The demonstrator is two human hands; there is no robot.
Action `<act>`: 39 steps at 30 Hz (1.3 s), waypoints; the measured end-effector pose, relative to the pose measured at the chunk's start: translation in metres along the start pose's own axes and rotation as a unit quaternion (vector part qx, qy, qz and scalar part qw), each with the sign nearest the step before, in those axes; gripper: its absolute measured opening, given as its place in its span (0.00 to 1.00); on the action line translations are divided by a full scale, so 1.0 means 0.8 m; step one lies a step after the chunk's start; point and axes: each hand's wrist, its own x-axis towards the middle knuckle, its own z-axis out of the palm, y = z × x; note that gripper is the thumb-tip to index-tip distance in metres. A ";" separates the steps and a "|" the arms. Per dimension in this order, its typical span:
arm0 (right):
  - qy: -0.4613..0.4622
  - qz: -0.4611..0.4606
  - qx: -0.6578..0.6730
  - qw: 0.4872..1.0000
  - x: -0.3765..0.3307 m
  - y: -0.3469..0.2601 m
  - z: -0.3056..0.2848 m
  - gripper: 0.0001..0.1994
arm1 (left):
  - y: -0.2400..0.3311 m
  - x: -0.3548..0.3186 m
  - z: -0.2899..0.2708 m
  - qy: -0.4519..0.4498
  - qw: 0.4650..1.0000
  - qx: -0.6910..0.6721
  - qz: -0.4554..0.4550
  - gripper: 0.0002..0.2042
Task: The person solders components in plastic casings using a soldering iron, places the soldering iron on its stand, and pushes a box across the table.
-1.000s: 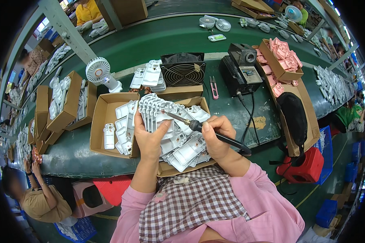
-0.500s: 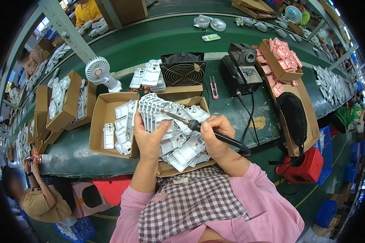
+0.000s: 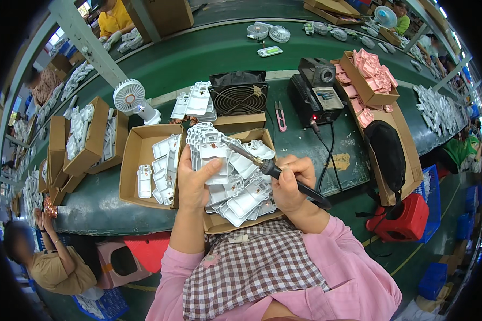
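- Sleeves of pink cloth come up from the lower edge, over a checked brown-and-white apron.
- Right hand (image 3: pixel 290 182) is closed in a pen-like grip round the black-handled soldering iron (image 3: pixel 276 172); wrist bent, knuckles toward the upper left.
- Soldering iron lies on a slant: its long axis runs from lower right to upper left, metal tip pointing up-left and meeting the top white part.
- Left hand (image 3: pixel 195 179) stands upright, fingers curled round a fanned stack of white moulded plastic parts (image 3: pixel 209 150), thumb pressed across the front piece; the stack is held on edge above the open cardboard box of loose white parts (image 3: pixel 241 198).
- Second cardboard box with white parts (image 3: pixel 147 168) sits just left of it on the green table (image 3: pixel 209 53).
- Farther off stand a black square fan (image 3: pixel 238 96), a black soldering station (image 3: pixel 318 91) and a small white desk fan (image 3: pixel 131 99).
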 end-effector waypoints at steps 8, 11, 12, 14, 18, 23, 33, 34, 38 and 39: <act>-0.002 -0.034 0.031 0.999 0.000 0.005 0.002 0.06 | -0.003 0.004 0.005 0.032 0.999 -0.034 0.001 0.25; -0.008 -0.033 0.027 0.999 0.001 0.005 0.003 0.06 | -0.005 0.006 0.005 0.035 0.999 0.004 0.028 0.23; -0.012 -0.031 0.026 0.999 0.002 0.005 0.004 0.06 | -0.006 0.006 0.004 0.039 0.998 0.019 0.040 0.23; -0.012 -0.026 0.023 0.999 0.002 0.005 0.004 0.06 | -0.008 0.007 0.002 0.038 0.998 0.013 0.046 0.22; -0.003 -0.010 0.018 1.000 0.003 0.001 0.007 0.05 | -0.007 0.008 0.008 0.060 0.997 0.012 0.054 0.21; -0.012 0.006 -0.042 0.999 0.004 0.001 0.006 0.05 | -0.011 0.007 0.001 0.096 0.989 0.039 0.105 0.21; 0.002 0.010 -0.072 0.997 0.006 0.000 0.015 0.06 | -0.007 0.001 0.002 0.198 0.927 0.170 0.270 0.21; 0.002 0.010 -0.073 0.997 0.006 0.000 0.015 0.06 | -0.004 0.000 0.002 0.197 0.927 0.169 0.272 0.23; 0.003 0.025 -0.039 0.999 0.004 -0.001 0.011 0.06 | -0.005 0.002 -0.005 0.247 0.899 0.176 0.317 0.23; 0.001 0.029 -0.022 0.999 0.004 -0.001 0.008 0.05 | -0.004 0.002 -0.004 0.256 0.898 0.163 0.319 0.22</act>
